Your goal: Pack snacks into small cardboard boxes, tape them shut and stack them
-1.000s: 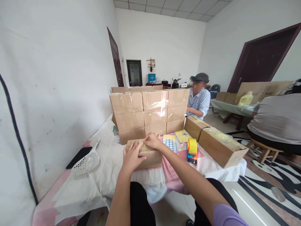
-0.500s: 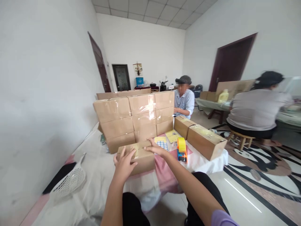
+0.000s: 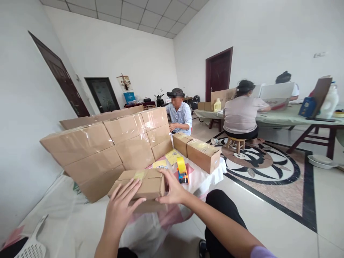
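Observation:
A small cardboard box (image 3: pixel 149 184) with clear yellowish tape on top is between my hands at the near side of the cloth-covered table. My left hand (image 3: pixel 120 202) lies over its near left corner, fingers across the top and thumb along the front edge. Around the right end curls my right hand (image 3: pixel 173 188), thumb at the front and fingers behind. More brown cardboard shows below the box; I cannot tell if it is a second box. To the right stands an orange and blue tape dispenser (image 3: pixel 182 175) with a yellow roll (image 3: pixel 181 165).
A wall of taped cardboard boxes (image 3: pixel 129 138) rises behind. Two longer boxes (image 3: pixel 204 154) line the right table edge, near yellow sheets (image 3: pixel 172 156). A white perforated scoop (image 3: pixel 32 247) lies at lower left. A person (image 3: pixel 178 114) sits across; others work at another table (image 3: pixel 285 114).
The view has swung right, bringing more of the other table in. My right hand has moved from the box's top to its right end, and the box now sits higher, with cardboard showing beneath.

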A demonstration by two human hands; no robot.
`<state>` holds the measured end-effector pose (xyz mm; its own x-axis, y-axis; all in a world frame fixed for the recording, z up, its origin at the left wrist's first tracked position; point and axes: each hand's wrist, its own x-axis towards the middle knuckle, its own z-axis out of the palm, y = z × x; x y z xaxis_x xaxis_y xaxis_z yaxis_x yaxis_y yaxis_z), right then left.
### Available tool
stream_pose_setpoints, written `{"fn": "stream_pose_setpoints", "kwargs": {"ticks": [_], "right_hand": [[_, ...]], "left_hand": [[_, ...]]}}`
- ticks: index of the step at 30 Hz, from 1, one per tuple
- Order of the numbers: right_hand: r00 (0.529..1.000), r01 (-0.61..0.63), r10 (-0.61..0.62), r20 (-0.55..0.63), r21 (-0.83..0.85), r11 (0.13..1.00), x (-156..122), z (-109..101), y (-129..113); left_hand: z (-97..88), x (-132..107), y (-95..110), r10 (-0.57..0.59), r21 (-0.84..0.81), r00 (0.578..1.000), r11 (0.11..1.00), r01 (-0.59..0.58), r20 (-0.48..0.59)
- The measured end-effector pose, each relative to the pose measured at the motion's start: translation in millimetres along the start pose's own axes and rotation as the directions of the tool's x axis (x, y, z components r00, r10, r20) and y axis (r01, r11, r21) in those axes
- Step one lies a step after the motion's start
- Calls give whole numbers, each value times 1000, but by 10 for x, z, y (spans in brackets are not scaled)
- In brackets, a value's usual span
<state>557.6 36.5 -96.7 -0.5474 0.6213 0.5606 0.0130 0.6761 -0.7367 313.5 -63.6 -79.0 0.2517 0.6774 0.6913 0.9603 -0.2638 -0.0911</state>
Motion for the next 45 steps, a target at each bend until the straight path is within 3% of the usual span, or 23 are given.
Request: {"fn": "stream_pose_setpoints", "kwargs": {"ticks": [2, 4, 7, 9, 11, 14, 17, 19, 23, 26, 30, 36, 40, 45], "right_hand": [[998, -18, 14, -58, -56, 998, -214, -406, -283], [989, -75, 65, -130, -70, 995, -513, -783, -561], [935, -226, 223, -276, 22, 974, -1066, -1232, -886], [873, -300, 278, -400, 8, 954, -1452, -1474, -1009], [785, -364, 252, -567, -92, 927, -1819, -1704, -1040], [653, -446, 151, -743, -216, 868, -2300, -2054, -916], [588, -502, 104, -802, -260, 825, -2628, -2372, -623], [582, -533, 125, -804, -261, 805, -2710, -2524, -376], [665, -543, 195, -721, -287, 789, -2530, -2644, 130], [732, -533, 233, -640, -326, 781, -2223, -2628, 472], [786, -504, 195, -586, -426, 751, -1746, -2548, 846], [797, -517, 229, -558, -437, 736, -1032, -2387, 1160], [776, -565, 293, -559, -409, 716, -719, -2330, 1229], [758, -601, 346, -553, -385, 701, -607, -2296, 1224]], "left_hand": [[31, 139, 338, 100, 36, 982, 995, -95, -162], [100, 241, 712, 176, 54, 952, 984, -167, -252], [244, 297, 1153, 330, 37, 908, 943, -332, -259], [335, 296, 1301, 439, 21, 874, 895, -445, -209], [399, 290, 1342, 493, 9, 858, 868, -497, -141], [435, 285, 1286, 461, 21, 881, 887, -462, -102], [420, 273, 1184, 390, 37, 912, 921, -389, -128], [403, 261, 1110, 351, 33, 924, 936, -350, -149], [404, 242, 954, 298, 27, 939, 954, -297, -171], [419, 238, 866, 248, 15, 953, 968, -249, -173], [390, 250, 835, 180, -38, 969, 981, -189, -171], [303, 273, 801, 79, -186, 987, 977, -105, -142], [259, 246, 760, 81, -335, 996, 940, -66, 31], [199, 99, 650, 54, -327, 975, 945, 21, 218]]}}
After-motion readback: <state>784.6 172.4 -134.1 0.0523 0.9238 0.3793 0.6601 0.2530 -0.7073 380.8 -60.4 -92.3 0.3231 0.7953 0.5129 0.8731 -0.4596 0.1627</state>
